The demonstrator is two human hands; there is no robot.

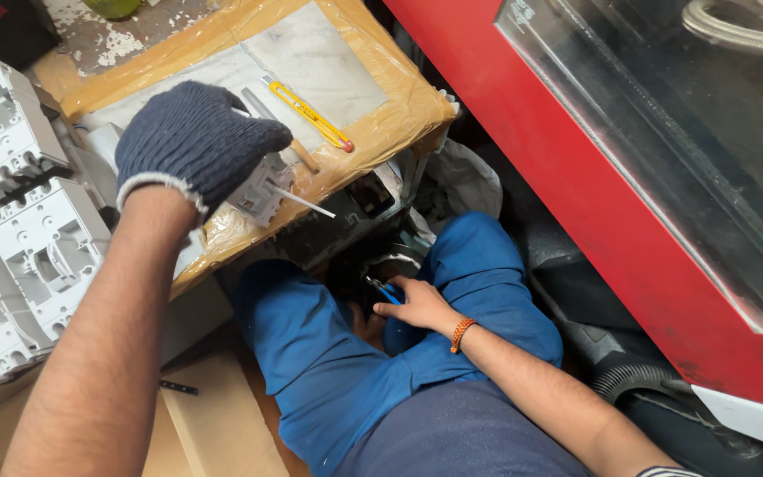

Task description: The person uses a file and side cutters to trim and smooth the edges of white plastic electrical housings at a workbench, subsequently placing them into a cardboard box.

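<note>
While gripping a grey plastic housing (258, 190), gloved left hand (194, 141); bare right hand (419, 305) pinching blue-handled pliers (385, 291).

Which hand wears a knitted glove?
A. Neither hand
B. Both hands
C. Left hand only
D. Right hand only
C: the left hand is in a dark blue knitted glove over a grey plastic part, while the right hand, with an orange wristband, is bare and holds a blue-handled tool.
</note>
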